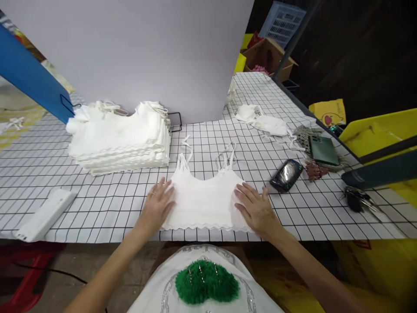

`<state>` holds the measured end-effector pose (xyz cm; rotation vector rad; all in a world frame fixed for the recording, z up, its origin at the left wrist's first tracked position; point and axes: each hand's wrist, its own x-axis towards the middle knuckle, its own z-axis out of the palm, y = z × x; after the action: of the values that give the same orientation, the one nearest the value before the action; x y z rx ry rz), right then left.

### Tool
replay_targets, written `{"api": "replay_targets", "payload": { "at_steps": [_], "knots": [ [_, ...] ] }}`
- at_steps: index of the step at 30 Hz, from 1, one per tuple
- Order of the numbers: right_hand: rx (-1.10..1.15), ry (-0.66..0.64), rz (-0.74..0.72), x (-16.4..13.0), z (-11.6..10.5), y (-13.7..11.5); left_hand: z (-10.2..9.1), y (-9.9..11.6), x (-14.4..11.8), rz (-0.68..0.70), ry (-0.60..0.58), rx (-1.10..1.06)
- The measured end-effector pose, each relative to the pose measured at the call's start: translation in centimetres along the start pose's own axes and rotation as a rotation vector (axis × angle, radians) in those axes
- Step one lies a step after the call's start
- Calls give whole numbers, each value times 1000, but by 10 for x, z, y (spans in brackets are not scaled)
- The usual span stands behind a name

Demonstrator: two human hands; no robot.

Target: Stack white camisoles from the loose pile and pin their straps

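A: Where does the white top (205,198) lie, and how do the hands rest?
B: Flat at the near edge of the tabletop (107,204); left hand (158,204) and right hand (256,208) lie open, palms pressed on its two sides, grasping nothing.
A: What looks done, what left?
B: A folded stack (119,139) sits beyond-left of the top; loose pieces (263,121) beyond-right appear unfolded.
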<state>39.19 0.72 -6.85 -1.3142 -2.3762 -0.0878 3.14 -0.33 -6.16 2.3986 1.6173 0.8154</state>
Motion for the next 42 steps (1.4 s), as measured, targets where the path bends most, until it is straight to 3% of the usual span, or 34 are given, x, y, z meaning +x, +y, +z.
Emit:
{"api": "replay_targets", "payload": {
  "at_steps": [3, 7, 11, 15, 18, 20, 23, 25, 28, 31, 35, 37, 40, 42],
  "knots": [
    [89, 64, 2, 27, -5, 1, 7, 7, 6, 106, -65, -1],
    [249, 69, -39, 102, -1, 1, 19, 11, 23, 133, -80, -17],
    [209, -93, -52, 186, 36, -7, 33, 10, 31, 130, -128, -20],
    [146, -195, 66, 256, 81, -17, 47, 5, 26, 101, -132, -12],
    [146, -268, 116, 289, 100, -21, 51, 4, 22, 81, -110, -54],
    [178, -286, 113, 298, 99, -21, 48, 6, 21, 56, -78, -152],
    [355, -184, 81, 292, 78, -20, 34, 11, 25, -91, 13, -446],
    [613, -27, 24, 276, 54, -22, 21, 15, 32, -323, 15, -761],
    [925, 107, -108, 241, 15, -33, 7, 17, 49, -755, -118, -1326],
    [1047, 28, -278, 200, -14, -52, 2, 16, 65, -1018, -280, -1706],
    [1158, -365, -466, 150, -27, -67, 6, 20, 76, -1061, -373, -1763],
    [1140, -483, -348, 134, -23, -67, 9, 23, 76, -1091, -338, -1730],
    [1072, -433, 109, 128, -6, -62, 14, 27, 75, -1095, -288, -1762],
    [1104, -496, 343, 132, 10, -63, 16, 29, 74, -1048, -274, -1778]
  ]
}}
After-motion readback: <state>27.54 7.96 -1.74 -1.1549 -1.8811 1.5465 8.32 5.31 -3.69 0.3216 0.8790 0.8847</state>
